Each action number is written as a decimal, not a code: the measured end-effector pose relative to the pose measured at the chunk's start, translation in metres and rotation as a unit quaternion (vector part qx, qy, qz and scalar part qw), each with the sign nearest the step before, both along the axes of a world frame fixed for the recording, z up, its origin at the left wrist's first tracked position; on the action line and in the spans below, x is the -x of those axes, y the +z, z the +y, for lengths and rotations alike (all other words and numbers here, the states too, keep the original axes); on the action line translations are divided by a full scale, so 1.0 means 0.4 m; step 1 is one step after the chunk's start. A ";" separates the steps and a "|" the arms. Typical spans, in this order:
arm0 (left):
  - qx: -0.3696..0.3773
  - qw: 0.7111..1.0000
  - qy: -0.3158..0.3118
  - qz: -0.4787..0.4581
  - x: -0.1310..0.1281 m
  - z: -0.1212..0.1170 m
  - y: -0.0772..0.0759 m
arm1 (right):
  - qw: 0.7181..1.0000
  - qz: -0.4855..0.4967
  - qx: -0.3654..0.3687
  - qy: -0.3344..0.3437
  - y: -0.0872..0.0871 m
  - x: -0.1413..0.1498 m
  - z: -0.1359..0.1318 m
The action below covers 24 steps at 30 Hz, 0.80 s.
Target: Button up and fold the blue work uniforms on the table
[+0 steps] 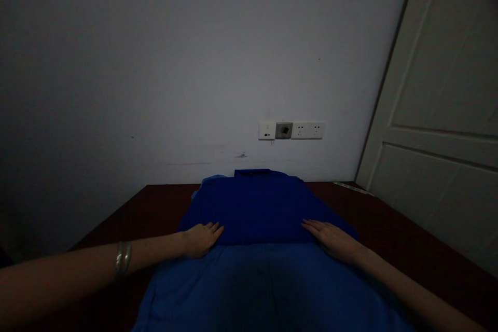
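A dark blue garment (257,207), with what looks like a collar (252,172) at its far end, lies flat in front of me. Lighter blue cloth (264,280) spreads from its near edge towards me, and a bit of similar light blue cloth shows at the far left corner. My left hand (203,238) rests palm down on the left side of the dark blue garment, fingers stretched out. On the right side, my right hand (330,238) lies flat across its near edge, fingers extended. Neither hand grips anything visible.
The dark red tabletop (155,207) reaches back to a pale wall (187,72). Wall sockets and a switch (291,130) sit above the table. A panelled white door (439,129) stands along the right, with a thin pale strip (354,188) on the table near it.
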State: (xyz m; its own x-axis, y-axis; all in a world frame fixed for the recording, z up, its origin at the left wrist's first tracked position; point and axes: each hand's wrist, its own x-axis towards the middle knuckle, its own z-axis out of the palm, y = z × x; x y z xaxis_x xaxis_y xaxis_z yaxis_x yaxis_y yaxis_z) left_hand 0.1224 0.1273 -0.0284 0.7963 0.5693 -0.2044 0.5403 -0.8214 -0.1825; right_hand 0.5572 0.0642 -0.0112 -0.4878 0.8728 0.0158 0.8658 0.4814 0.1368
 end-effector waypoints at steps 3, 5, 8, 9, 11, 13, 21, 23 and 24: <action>0.004 1.000 -0.005 -0.004 -0.006 0.007 -0.001 | 1.000 0.009 0.001 0.001 0.000 0.006 0.004; 0.006 1.000 -0.006 -0.016 -0.008 0.012 -0.005 | 1.000 0.004 0.007 -0.005 0.000 0.007 0.008; 0.015 0.999 -0.010 -0.040 -0.003 0.021 -0.014 | 1.000 -0.009 0.017 -0.008 0.000 0.003 0.016; 0.017 0.999 -0.009 -0.045 -0.001 0.024 -0.016 | 1.000 -0.010 0.021 -0.006 0.000 0.001 0.018; 0.021 0.999 -0.006 -0.049 0.004 0.030 -0.019 | 1.000 -0.007 0.023 -0.005 0.001 -0.002 0.021; 0.025 0.998 -0.006 -0.049 0.007 0.034 -0.020 | 1.000 -0.003 0.019 -0.003 0.003 -0.001 0.024; 0.024 0.999 -0.017 -0.036 0.010 0.037 -0.023 | 0.999 0.003 -0.029 0.015 -0.001 0.017 0.036; 0.021 0.999 -0.019 -0.033 0.014 0.040 -0.029 | 0.999 -0.002 -0.031 0.016 0.000 0.020 0.037; 0.019 0.999 -0.019 -0.034 0.017 0.042 -0.031 | 0.999 0.000 -0.032 0.021 0.002 0.021 0.038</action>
State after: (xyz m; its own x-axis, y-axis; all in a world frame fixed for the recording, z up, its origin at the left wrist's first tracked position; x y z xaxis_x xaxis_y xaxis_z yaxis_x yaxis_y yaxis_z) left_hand 0.1157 0.1442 -0.0407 0.8303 0.5311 -0.1693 0.5186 -0.8473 -0.1146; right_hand 0.5488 0.0794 -0.0105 -0.5235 0.8491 0.0713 0.8453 0.5069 0.1688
